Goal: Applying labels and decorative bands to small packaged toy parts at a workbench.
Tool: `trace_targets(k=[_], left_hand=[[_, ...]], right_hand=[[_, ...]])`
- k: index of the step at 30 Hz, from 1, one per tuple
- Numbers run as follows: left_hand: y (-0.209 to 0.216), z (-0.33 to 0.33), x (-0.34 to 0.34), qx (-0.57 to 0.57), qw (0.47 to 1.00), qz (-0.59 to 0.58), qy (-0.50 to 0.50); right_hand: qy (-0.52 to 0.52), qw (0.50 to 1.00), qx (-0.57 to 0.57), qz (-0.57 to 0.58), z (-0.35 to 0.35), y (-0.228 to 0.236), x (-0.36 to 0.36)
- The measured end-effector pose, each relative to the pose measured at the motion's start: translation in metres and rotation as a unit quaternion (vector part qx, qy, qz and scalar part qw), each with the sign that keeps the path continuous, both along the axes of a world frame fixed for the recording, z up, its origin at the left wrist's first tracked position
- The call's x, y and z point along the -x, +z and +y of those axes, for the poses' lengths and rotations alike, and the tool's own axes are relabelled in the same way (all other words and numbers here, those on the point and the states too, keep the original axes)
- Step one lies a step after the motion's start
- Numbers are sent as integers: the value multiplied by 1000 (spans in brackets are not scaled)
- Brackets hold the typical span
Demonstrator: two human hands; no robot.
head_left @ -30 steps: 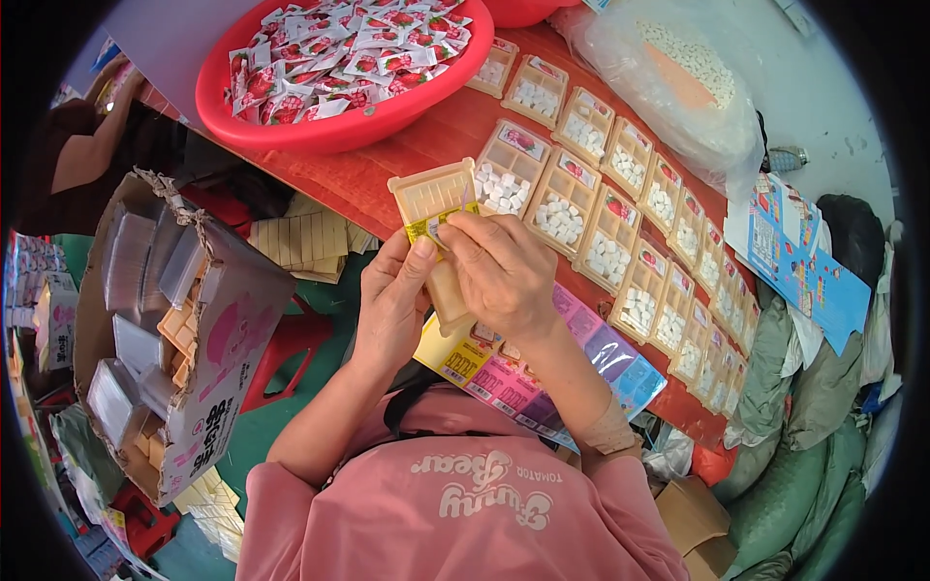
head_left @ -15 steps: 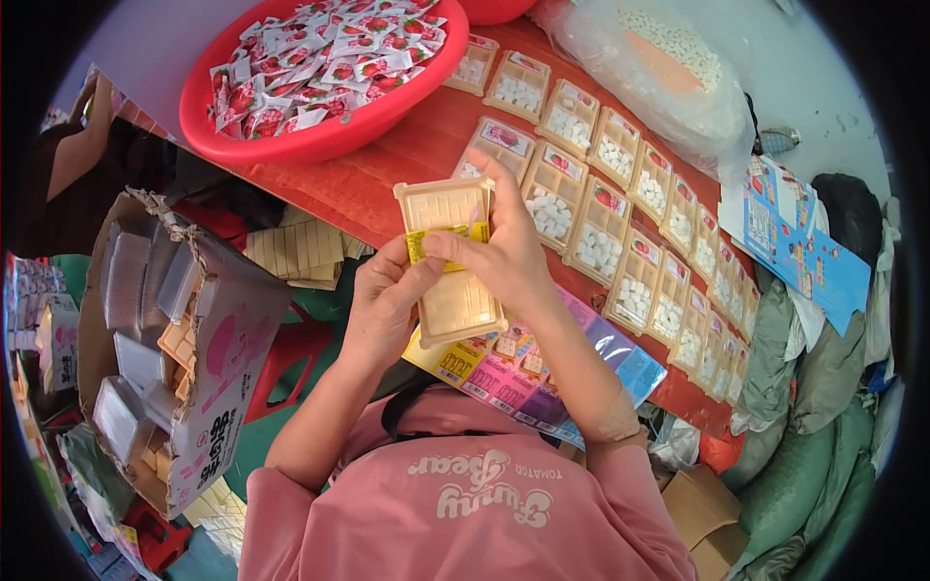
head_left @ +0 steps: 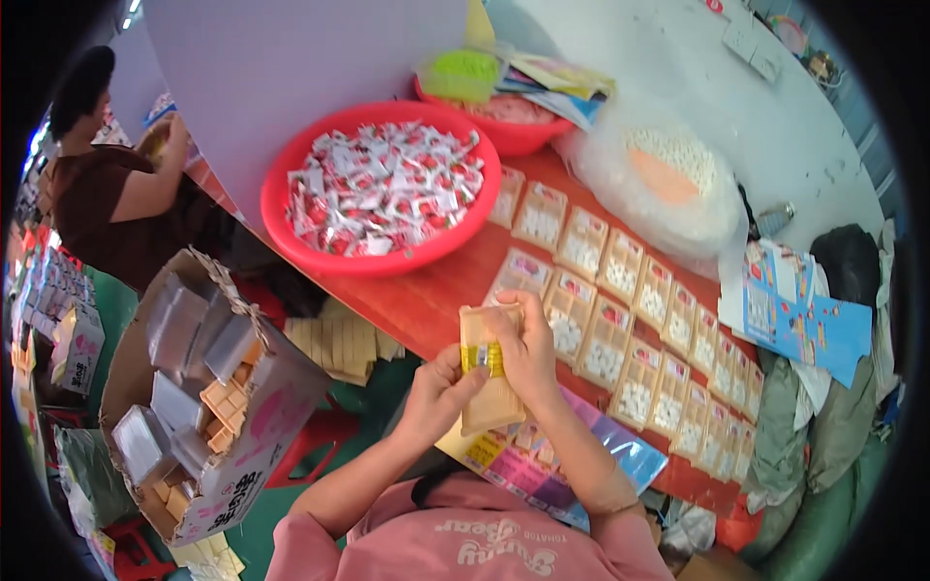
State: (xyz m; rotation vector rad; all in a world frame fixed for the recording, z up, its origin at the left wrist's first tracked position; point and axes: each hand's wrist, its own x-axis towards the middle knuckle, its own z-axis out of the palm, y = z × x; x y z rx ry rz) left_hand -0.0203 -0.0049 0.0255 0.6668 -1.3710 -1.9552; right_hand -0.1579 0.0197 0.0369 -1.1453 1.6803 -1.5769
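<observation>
Both my hands hold a tan plastic box (head_left: pixel 492 411), upright in front of my chest, with a yellow label (head_left: pixel 473 358) around its middle. My left hand (head_left: pixel 433 392) grips its left edge, thumb pressed on the label. My right hand (head_left: pixel 528 351) wraps the right side, its fingers at the upper part. Just beyond stand rows of compartmented tan trays (head_left: pixel 605 351) with white pellets and small strawberry-printed packets. Under my forearms lie printed colour sheets (head_left: pixel 581 455).
A red basin (head_left: pixel 387 263) of strawberry-printed sachets stands on the red table (head_left: pixel 407 315). Behind it is another red basin (head_left: pixel 518 136). A bag of white pellets (head_left: pixel 668 184) lies at the back. Left is a carton (head_left: pixel 266 426) of plastic cases; a person (head_left: pixel 107 194) works beyond.
The view has tilted up, showing the second basin and the other person. My hands keep hold of the box, which now stands straighter; my left thumb lies on its label.
</observation>
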Motion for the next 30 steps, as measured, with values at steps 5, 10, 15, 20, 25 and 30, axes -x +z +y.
trace_targets(k=[5, 10, 15, 20, 25, 30], left_hand=[[61, -31, -20, 362, 910, -123, 161], [109, -119, -14, 686, 616, -168, 350], [94, -220, -26, 731, 494, -312, 353], [85, -197, -15, 717, 467, -402, 326], [76, -93, 16, 670, 699, -210, 132], [11, -90, 74, 657, 726, -204, 9]], right_hand=[[23, 985, 126, -118, 3, 31, 7], [28, 997, 48, -57, 28, 23, 35], [63, 995, -10, -78, 39, 2, 32], [58, 996, -61, 15, 49, 6, 41], [11, 997, -60, 44, 50, -2, 73], [-19, 968, -139, 210, 48, 15, 94]])
